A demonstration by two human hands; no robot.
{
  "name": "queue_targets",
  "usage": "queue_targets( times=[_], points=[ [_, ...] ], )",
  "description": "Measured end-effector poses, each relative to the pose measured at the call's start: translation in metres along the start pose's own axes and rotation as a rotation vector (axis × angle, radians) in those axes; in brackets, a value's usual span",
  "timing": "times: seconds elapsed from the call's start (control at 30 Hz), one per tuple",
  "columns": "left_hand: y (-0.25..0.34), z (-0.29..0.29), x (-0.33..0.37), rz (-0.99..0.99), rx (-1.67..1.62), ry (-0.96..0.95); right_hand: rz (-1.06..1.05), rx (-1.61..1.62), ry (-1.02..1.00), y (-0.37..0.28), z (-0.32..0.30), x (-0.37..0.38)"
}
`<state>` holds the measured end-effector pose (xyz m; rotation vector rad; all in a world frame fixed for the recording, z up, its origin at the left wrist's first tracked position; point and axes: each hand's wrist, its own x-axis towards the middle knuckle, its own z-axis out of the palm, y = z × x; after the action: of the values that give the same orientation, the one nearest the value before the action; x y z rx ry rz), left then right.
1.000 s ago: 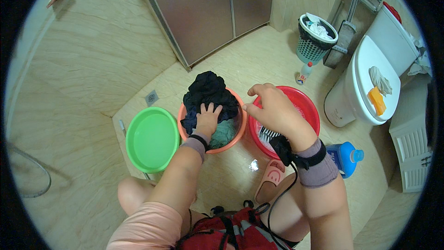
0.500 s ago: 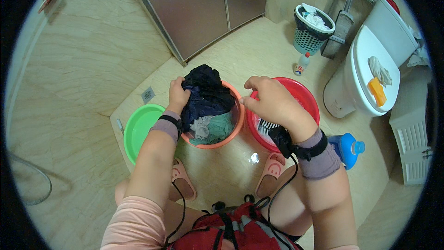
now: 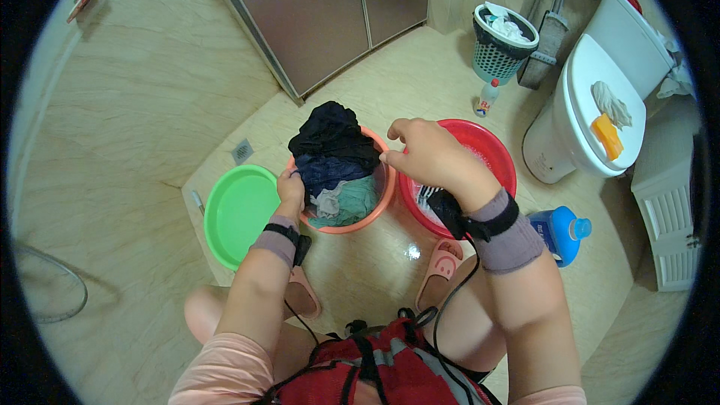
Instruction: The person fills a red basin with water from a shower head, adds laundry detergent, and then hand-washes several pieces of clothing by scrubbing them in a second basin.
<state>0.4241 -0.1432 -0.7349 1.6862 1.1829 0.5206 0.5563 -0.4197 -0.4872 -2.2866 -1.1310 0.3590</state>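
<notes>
An orange basin [image 3: 358, 226] stands on the floor before me, heaped with black cloth [image 3: 330, 131], navy cloth [image 3: 326, 172] and a green cloth [image 3: 356, 202] with a pale grey piece beside it. My left hand [image 3: 291, 191] is closed at the basin's left rim, next to the navy cloth. Thumb and index finger apart, my right hand [image 3: 431, 154] reaches over a red basin [image 3: 499, 151], its fingertips by the orange basin's right rim. Partly under that wrist, a brush with pale bristles [image 3: 425, 196] lies in the red basin, which holds sudsy water.
A green basin [image 3: 240, 214] stands at the left, near a floor drain [image 3: 241, 151]. Right of the red basin is a blue jug [image 3: 559, 236]. Farther off are a small bottle [image 3: 487, 97], a wastebasket [image 3: 496, 60] and a toilet [image 3: 592, 97] with cloths on its lid.
My left hand has moved down from the dark cloth to the orange basin's left rim. The dark cloth now lies farther inside the basin. My right hand has shifted slightly left.
</notes>
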Motion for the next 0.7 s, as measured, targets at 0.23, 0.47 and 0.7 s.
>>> queue_targets(
  times=[0.23,0.47,0.7],
  points=[
    [0.114,-0.053,-0.051,0.025,-0.723,-0.141,-0.042,-0.045,-0.048,-0.027,0.008,0.004],
    [0.202,-0.084,-0.101,0.24,-0.942,-0.524,-0.22,0.197,0.011,-0.029,0.043,0.01],
    [0.216,-0.092,-0.132,0.325,-0.746,-0.541,-0.28,0.302,0.028,-0.032,0.054,0.013]
  ],
)
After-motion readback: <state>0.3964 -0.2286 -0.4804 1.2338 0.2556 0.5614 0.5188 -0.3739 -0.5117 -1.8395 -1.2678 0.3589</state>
